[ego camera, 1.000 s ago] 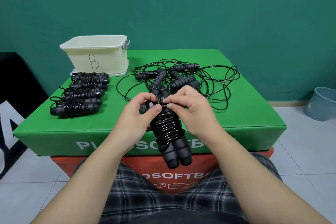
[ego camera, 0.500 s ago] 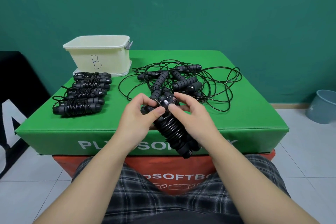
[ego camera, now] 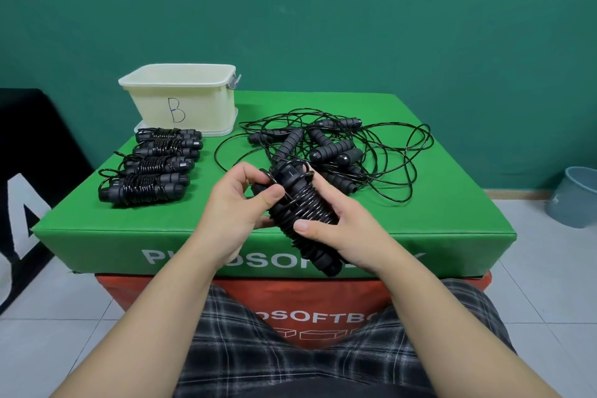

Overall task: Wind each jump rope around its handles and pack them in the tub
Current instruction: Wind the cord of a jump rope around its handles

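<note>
Both grips on wound jump rope [ego camera: 302,207]: left hand [ego camera: 237,203] pinches far end, right hand [ego camera: 336,223] now clasps coils mid-bundle, shifted nearer. Bundle tilted left since; tuck looks finished. Tub [ego camera: 181,97] far left on worktop [ego camera: 452,210].

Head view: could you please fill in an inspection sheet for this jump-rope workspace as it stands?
Surface: green padded block stacked on an orange block.
Job's things: cream tub marked B at the back left; its inside is not visible. Four wound ropes lie in a row in front of it. Wound bundle held above the front edge.
Clutter: nothing seen.
Grippers: left hand pinches the bundle's top; right hand grips its middle.
Cables: tangled pile of unwound ropes at centre right.
Surroundings: teal wall, tiled floor, grey bin at right.
</note>
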The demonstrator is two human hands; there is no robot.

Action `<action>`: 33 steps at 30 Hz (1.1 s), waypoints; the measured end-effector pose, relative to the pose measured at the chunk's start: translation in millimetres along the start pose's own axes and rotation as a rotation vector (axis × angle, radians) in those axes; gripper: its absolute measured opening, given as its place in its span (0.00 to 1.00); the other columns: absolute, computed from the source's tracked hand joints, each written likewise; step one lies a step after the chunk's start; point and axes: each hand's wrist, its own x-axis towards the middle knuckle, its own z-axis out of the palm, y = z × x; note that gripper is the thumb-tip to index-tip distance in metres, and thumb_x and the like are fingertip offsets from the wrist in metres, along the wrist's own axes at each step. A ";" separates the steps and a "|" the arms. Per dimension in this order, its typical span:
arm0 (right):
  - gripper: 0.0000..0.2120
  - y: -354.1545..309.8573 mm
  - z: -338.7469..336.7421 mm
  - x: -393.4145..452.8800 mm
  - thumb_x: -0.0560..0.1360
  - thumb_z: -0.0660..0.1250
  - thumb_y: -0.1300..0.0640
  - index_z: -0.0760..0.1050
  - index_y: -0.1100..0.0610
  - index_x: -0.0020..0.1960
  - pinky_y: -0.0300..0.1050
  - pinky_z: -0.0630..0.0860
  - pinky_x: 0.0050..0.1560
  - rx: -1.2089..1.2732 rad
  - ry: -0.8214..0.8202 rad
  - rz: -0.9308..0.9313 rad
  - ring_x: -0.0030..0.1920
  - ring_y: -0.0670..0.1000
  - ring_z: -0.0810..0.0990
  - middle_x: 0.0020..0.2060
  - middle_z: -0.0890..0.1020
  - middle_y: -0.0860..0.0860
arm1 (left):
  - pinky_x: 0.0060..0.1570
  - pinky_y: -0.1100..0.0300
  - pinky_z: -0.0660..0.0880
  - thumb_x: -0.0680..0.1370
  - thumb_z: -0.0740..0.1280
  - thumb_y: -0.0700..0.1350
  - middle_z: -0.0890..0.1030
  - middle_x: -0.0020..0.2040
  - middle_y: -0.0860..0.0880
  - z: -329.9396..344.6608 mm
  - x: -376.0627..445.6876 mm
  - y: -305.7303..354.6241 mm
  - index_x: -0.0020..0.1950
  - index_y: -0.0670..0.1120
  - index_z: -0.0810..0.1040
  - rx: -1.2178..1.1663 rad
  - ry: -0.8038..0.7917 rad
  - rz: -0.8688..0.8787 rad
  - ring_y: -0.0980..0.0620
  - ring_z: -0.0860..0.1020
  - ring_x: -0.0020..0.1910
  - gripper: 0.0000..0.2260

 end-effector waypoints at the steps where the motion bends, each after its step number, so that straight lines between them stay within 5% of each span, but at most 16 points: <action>1: 0.37 0.0 0.8 -0.3 0.74 0.71 0.62 0.58 0.45 0.76 0.31 0.75 0.47 -0.009 0.007 -0.012 0.50 0.37 0.78 0.62 0.76 0.40 | 0.30 0.59 0.78 0.74 0.65 0.32 0.74 0.40 0.51 -0.1 -0.3 -0.1 0.40 0.45 0.69 -0.001 0.005 -0.002 0.56 0.78 0.34 0.10; 6: 0.35 -1.2 2.7 -3.7 0.75 0.70 0.61 0.59 0.28 0.67 0.38 0.78 0.52 -0.073 0.036 -0.057 0.48 0.41 0.79 0.58 0.77 0.35 | 0.29 0.60 0.78 0.74 0.66 0.32 0.74 0.42 0.48 0.4 -0.9 0.7 0.40 0.44 0.70 0.033 0.045 -0.028 0.52 0.77 0.37 0.10; 10: 0.32 -2.6 3.7 -4.9 0.76 0.69 0.62 0.62 0.31 0.66 0.32 0.74 0.53 -0.077 0.111 -0.062 0.49 0.35 0.77 0.59 0.78 0.38 | 0.46 0.56 0.79 0.76 0.67 0.37 0.79 0.46 0.51 -9.9 1.6 2.1 0.47 0.45 0.75 0.097 -0.090 -0.054 0.57 0.79 0.43 0.04; 13: 0.29 -0.2 8.6 -2.2 0.76 0.69 0.61 0.66 0.35 0.67 0.37 0.75 0.58 -0.059 0.164 -0.043 0.51 0.36 0.78 0.58 0.80 0.40 | 0.56 0.63 0.69 0.72 0.71 0.41 0.74 0.52 0.50 -11.0 7.3 3.5 0.45 0.51 0.77 0.396 -0.022 0.050 0.59 0.74 0.48 0.06; 18: 0.28 -1.6 12.9 0.5 0.75 0.70 0.59 0.67 0.32 0.65 0.39 0.77 0.57 -0.092 0.195 -0.029 0.49 0.37 0.79 0.55 0.81 0.39 | 0.38 0.76 0.64 0.74 0.70 0.39 0.70 0.45 0.54 -7.6 13.3 9.0 0.39 0.53 0.75 0.604 0.106 0.125 0.58 0.67 0.38 0.10; 21: 0.28 -4.0 13.6 1.6 0.75 0.70 0.59 0.66 0.32 0.64 0.28 0.73 0.50 -0.118 0.229 -0.021 0.44 0.32 0.77 0.51 0.80 0.36 | 0.32 0.73 0.64 0.74 0.69 0.40 0.71 0.43 0.52 -6.0 15.9 9.5 0.39 0.52 0.76 0.615 0.083 0.104 0.57 0.66 0.32 0.09; 29: 0.26 -1.1 24.3 2.9 0.75 0.69 0.55 0.65 0.33 0.66 0.23 0.69 0.46 -0.116 0.316 0.005 0.45 0.29 0.76 0.51 0.79 0.33 | 0.21 0.67 0.55 0.76 0.64 0.38 0.65 0.19 0.57 4.2 20.2 15.6 0.32 0.48 0.72 0.681 0.022 0.017 0.57 0.59 0.21 0.13; 33: 0.25 -1.3 27.0 2.9 0.75 0.69 0.55 0.67 0.37 0.68 0.22 0.68 0.47 -0.119 0.354 0.003 0.49 0.27 0.75 0.53 0.78 0.33 | 0.20 0.66 0.55 0.76 0.64 0.39 0.64 0.21 0.56 7.3 20.4 19.4 0.32 0.47 0.72 0.720 0.035 0.014 0.57 0.57 0.19 0.12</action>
